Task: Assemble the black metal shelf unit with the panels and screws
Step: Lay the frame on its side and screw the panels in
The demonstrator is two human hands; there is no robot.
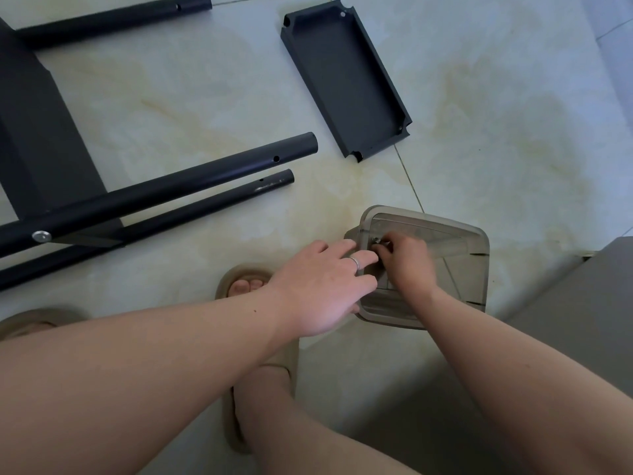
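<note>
Both hands are working at the clear plastic box (pixel 476 269) on the tiled floor (pixel 205 97).
Right hand (pixel 407 262) is pinching a small screw (pixel 376 241) inside the box, fingers curled. Left hand (pixel 322 289) is resting nearly straight fingers across the box rim. Loose black panel (pixel 346 80) is lying beyond the box, well apart; partly built frame (pixel 164 190) is lying at left.

The panel (pixel 344 80) lies behind the container (pixel 462 269) on the floor (pixel 205 97), tubes (pixel 191 180) to their left.
</note>
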